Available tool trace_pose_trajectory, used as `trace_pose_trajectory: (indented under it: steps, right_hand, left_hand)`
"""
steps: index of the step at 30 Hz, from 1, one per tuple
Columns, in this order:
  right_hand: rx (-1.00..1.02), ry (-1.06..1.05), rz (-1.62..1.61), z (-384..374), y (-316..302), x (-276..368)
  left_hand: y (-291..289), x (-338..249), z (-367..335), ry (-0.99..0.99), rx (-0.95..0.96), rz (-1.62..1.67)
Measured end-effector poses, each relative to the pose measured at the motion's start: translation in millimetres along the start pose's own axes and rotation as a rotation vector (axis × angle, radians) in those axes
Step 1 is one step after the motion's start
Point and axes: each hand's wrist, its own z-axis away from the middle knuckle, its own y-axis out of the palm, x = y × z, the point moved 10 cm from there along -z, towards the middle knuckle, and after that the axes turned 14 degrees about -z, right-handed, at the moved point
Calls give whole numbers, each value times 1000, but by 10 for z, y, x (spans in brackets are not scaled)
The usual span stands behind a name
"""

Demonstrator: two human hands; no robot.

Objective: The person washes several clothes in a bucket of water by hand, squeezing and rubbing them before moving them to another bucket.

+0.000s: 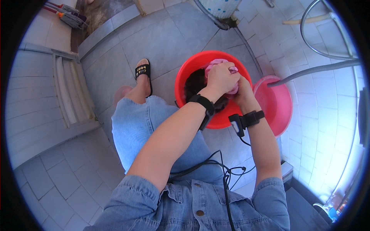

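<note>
- Firmly curled, the left hand (pixel 222 78) grips pink cloth (pixel 217 61) over the red basin (pixel 180 86).
- Just beside it, the right hand (pixel 243 91), partly hidden, clasps the pink cloth.
- Below both: dark cloth (pixel 195 82).

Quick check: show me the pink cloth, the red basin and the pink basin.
Pink cloth (pixel 214 62), head view: upper folds.
Red basin (pixel 193 62), head view: upper-left inner wall.
Pink basin (pixel 281 115), head view: lower inner wall.

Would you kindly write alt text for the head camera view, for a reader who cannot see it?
A person's left hand and right hand grip a bunched pink cloth over a red basin with dark material inside. A pink basin stands beside it near a tiled wall, a grey hose leading to it.
</note>
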Motion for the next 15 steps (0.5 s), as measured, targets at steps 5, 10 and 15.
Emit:
trace_pose_trajectory:
  steps: [5, 10, 15]
  right_hand:
    - [17, -143, 388, -174, -343, 108]
    - [31, -505, 794, -282, -337, 237]
    - [472, -681, 691, -340, 54, 211]
  left_hand:
    - [124, 230, -9, -124, 161, -207]
    - [278, 166, -43, 33, 340, -203]
    - [329, -55, 26, 19, 569, 150]
